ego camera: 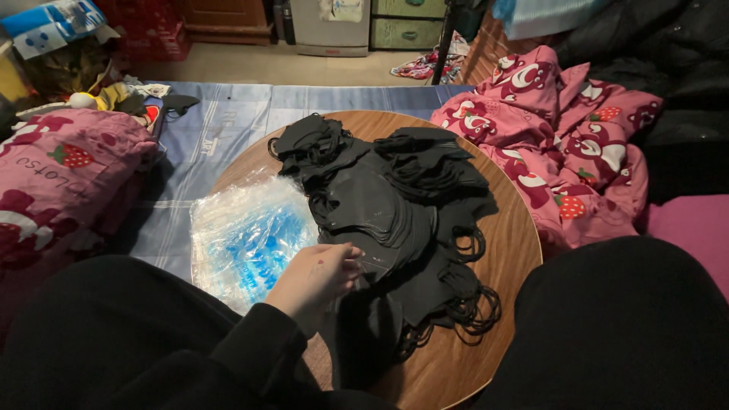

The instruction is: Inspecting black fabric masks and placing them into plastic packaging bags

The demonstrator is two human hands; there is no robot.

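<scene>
A big heap of black face masks with ear loops covers most of a round wooden table. My left hand, in a black sleeve, reaches in from the lower left. Its fingertips are pinched together at the near left edge of the heap, touching a mask or a thin clear film there; I cannot tell which. Just left of the hand lies a stack of clear plastic bags with blue print. My right hand is out of view.
Pink strawberry-print bedding lies right of the table and at the far left. A blue striped mat runs under the table. My dark-clothed knees fill the bottom corners. Boxes and furniture stand along the far wall.
</scene>
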